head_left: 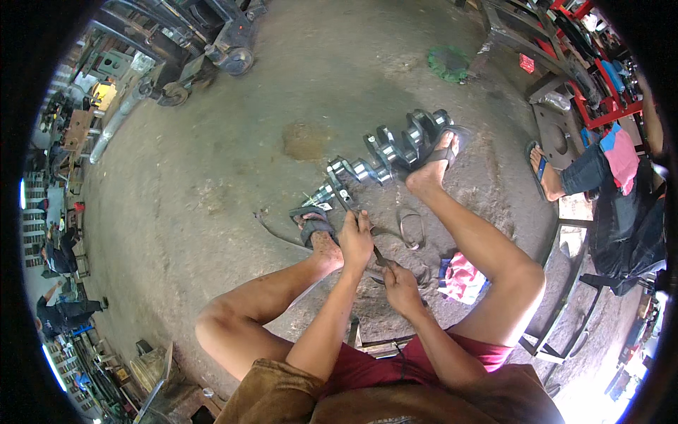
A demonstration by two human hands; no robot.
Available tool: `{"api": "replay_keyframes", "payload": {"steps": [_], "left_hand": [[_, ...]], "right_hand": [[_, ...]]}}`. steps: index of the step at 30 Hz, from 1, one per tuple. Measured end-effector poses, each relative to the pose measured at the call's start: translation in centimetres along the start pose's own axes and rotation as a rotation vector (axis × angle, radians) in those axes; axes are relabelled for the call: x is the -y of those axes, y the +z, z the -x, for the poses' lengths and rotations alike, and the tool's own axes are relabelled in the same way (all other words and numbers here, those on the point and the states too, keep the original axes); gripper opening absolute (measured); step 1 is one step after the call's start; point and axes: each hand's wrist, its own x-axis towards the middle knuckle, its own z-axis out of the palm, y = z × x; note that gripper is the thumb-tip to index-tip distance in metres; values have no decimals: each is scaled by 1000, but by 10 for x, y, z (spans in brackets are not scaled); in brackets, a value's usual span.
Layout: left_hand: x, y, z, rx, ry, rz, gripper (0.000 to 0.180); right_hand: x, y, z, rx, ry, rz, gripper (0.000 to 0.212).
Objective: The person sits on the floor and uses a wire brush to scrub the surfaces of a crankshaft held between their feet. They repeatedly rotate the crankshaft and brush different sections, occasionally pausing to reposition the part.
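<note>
A shiny metal crankshaft (364, 168) lies slantwise on the floor between my two sandalled feet. My left hand (357, 239) is closed just below its near end, beside my left foot. My right hand (401, 290) is closed lower and to the right, nearer my body. A dark narrow strip (379, 256) runs between both hands, and each hand grips it. Its upper part reaches up to the crankshaft's near end; whether it loops around the shaft there I cannot tell. A small pale tag (324, 206) shows at that end of the crankshaft.
A loose strip loop (412, 230) and a pink cloth (464, 278) lie on the floor between my legs. At right are a metal frame (565, 290) and another person's foot (545, 173). A wheeled machine (229, 53) stands far left, a green disc (448, 63) far right.
</note>
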Motion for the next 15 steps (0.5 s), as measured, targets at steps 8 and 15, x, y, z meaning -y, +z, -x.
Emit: {"api": "replay_keyframes", "payload": {"steps": [8,15], "left_hand": [[40,-17,-119,106,-302,261,34],[-86,-103,-81,30,43,312,34]], "right_hand": [[-3,-41,91,27,30,21,25],[5,27,-50,43,-15,104,28]]}}
